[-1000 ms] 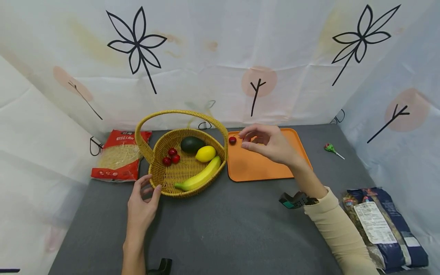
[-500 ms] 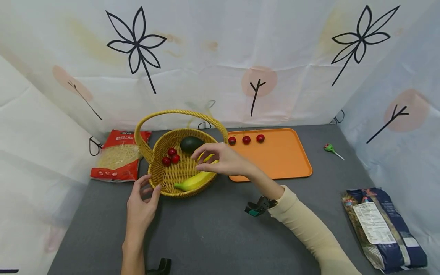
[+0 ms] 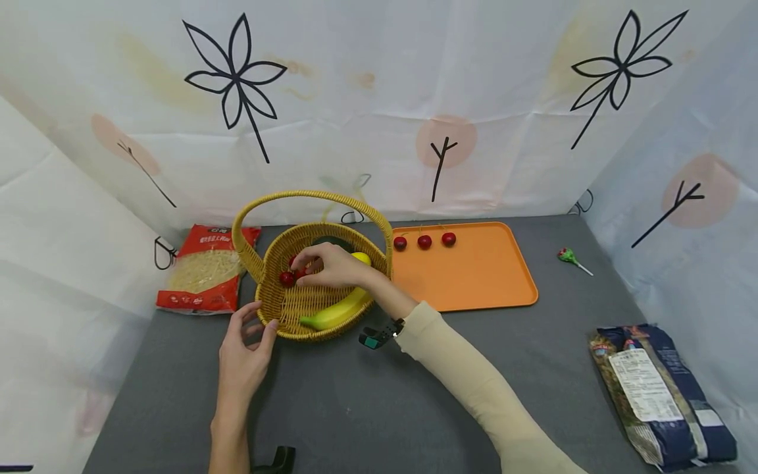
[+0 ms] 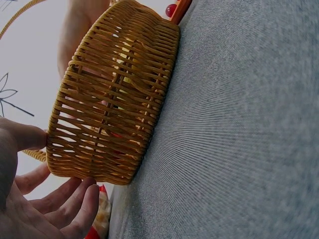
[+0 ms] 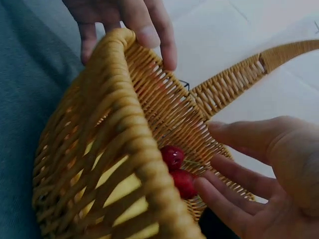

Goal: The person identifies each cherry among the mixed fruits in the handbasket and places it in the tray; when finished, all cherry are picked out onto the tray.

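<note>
A yellow wicker basket [image 3: 284,315] holds red cherries [image 3: 287,280], a banana [image 3: 334,314], a lemon [image 3: 362,257] and an avocado [image 3: 331,239], the last two partly hidden. At its left end my left hand [image 3: 244,355] holds the basket, thumb and fingers spread around the woven wall. My right hand [image 3: 334,266] reaches inside, its thumb and fingers parted around the cherries. In the right wrist view, two cherries [image 5: 183,181] show by the fingertips of the right hand [image 5: 254,184], with one fingertip right at the lower cherry.
Three cherries [image 3: 424,242] sit in a row on an orange tray [image 3: 468,280], right of the basket. A red food bag [image 3: 204,270] lies at left. Farther right are a lollipop [image 3: 570,256] and a dark blue bag [image 3: 663,395]. The basket's tall handle [image 3: 314,193] arches behind the right hand.
My right hand has moved left from over the tray into the basket, down to the cherries. Two tray cherries it hid before are now visible. The left hand stays at the basket.
</note>
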Motion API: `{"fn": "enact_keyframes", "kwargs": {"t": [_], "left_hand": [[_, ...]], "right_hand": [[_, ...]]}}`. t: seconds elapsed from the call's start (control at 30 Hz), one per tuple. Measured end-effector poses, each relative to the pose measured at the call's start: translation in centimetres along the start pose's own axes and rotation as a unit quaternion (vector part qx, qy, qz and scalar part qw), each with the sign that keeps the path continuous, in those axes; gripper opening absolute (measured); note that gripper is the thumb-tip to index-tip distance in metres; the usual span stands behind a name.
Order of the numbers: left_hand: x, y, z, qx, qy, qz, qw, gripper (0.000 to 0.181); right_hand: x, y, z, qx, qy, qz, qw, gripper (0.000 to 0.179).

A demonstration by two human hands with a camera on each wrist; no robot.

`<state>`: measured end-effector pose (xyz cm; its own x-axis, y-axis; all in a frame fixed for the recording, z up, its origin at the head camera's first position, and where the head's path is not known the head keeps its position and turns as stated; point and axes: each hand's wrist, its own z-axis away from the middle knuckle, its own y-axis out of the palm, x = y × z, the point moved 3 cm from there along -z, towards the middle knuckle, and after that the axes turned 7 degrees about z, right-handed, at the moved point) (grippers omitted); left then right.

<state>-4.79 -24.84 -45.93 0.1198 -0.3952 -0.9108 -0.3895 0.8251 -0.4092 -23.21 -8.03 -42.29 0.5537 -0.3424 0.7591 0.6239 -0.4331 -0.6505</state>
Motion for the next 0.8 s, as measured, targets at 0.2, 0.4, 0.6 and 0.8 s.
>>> {"fn": "enact_keyframes", "kwargs": {"t": [0.2, 0.4, 0.6, 0.8], "left_hand": [[0.0, 0.0, 0.0, -0.001, -0.001, -0.004, 1.0000, 0.052], [-0.1, 0.0, 0.0, 0.003, -0.003, 0.000, 1.0000, 0.053], [-0.1, 0.0, 0.0, 0.000, -0.002, -0.005, 1.0000, 0.053], [0.0, 0.0, 0.0, -0.001, 0.000, -0.004, 1.0000, 0.053]], "right_hand": [[-0.2, 0.5, -1.4, -0.004, 0.029, 0.005, 0.9996, 0.037], [0.3, 1.0, -2.2, -0.005, 0.042, 0.023, 0.9988, 0.034], [0.3, 1.6, -2.5, 0.002, 0.056, 0.036, 0.9978, 0.032], [0.2, 2.1, -2.7, 0.012, 0.063, 0.052, 0.9966, 0.032]]}}
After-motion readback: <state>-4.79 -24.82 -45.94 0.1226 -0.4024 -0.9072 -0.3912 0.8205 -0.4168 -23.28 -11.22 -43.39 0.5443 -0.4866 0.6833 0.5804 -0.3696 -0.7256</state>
